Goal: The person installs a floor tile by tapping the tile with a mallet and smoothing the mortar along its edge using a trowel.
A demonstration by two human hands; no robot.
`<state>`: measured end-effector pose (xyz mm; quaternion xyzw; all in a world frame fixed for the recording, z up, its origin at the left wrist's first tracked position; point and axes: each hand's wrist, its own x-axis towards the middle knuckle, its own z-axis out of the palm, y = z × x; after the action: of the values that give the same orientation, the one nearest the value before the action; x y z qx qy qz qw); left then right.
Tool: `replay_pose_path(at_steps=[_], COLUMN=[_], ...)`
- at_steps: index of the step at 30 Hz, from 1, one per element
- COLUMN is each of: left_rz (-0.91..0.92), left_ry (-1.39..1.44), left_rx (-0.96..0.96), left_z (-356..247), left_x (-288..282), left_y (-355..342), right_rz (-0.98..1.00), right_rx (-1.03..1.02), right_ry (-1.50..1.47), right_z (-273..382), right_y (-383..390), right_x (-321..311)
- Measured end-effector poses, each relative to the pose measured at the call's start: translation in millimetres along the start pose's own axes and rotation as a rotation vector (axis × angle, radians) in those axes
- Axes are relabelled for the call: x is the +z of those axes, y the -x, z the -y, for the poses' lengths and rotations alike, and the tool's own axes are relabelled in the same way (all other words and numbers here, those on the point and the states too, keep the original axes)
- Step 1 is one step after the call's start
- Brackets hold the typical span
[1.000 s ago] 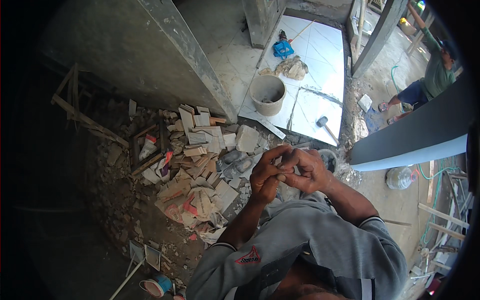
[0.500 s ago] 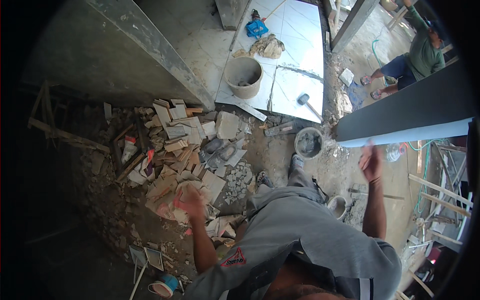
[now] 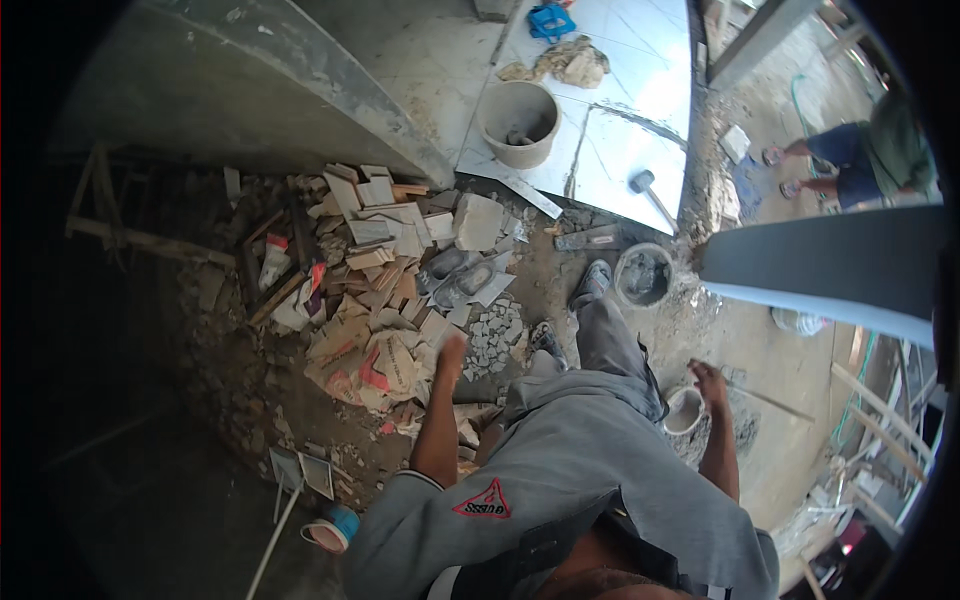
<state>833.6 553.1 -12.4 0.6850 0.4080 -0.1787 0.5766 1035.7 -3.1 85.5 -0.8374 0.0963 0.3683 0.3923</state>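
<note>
My right hand (image 3: 711, 384) hangs on the right with its fingers apart and nothing in it. Just beside it, on the ground, is a small pale bucket (image 3: 685, 411). A long thin handle (image 3: 775, 402) lies on the floor past that hand. On the other side, my left hand (image 3: 452, 358) is over the edge of the rubble, seen edge-on, so its fingers do not show. Crumpled paper sacks (image 3: 385, 368) and small stone chips (image 3: 495, 338) lie near it. In front of my feet stands a round bucket of grey mortar (image 3: 643, 276).
White tiles (image 3: 620, 150) ahead carry a large bucket (image 3: 519, 124), a mallet (image 3: 650, 190) and a crumpled cloth (image 3: 575, 62). Broken tiles (image 3: 385, 230) heap up at left. A grey pillar (image 3: 820, 265) stands at right, with a person (image 3: 875, 155) beyond it.
My right hand has dropped down and inward toward the small bucket. My left hand has shifted right. One foot has stepped forward, and the view has moved ahead slightly.
</note>
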Motion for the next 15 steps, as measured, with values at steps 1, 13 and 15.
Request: replay_pose_path(at_steps=[1,13,15], left_rz=[-0.277,-0.037,0.075], left_ry=[0.588,0.120,-0.224], left_rx=[0.040,0.068,0.213], left_z=[-39.4,-171.9,-174.9], left_x=[-26.3,74.1,119.0], left_y=[-15.7,-22.2,-28.9], right_rz=[0.017,0.529,0.569], right_rx=[-0.021,-0.109,-0.204], right_ry=[-0.468,0.355,0.522], right_z=[61.1,130.7,141.9], right_y=[-5.9,-165.3,-164.5], right_x=[-9.1,4.5,12.9])
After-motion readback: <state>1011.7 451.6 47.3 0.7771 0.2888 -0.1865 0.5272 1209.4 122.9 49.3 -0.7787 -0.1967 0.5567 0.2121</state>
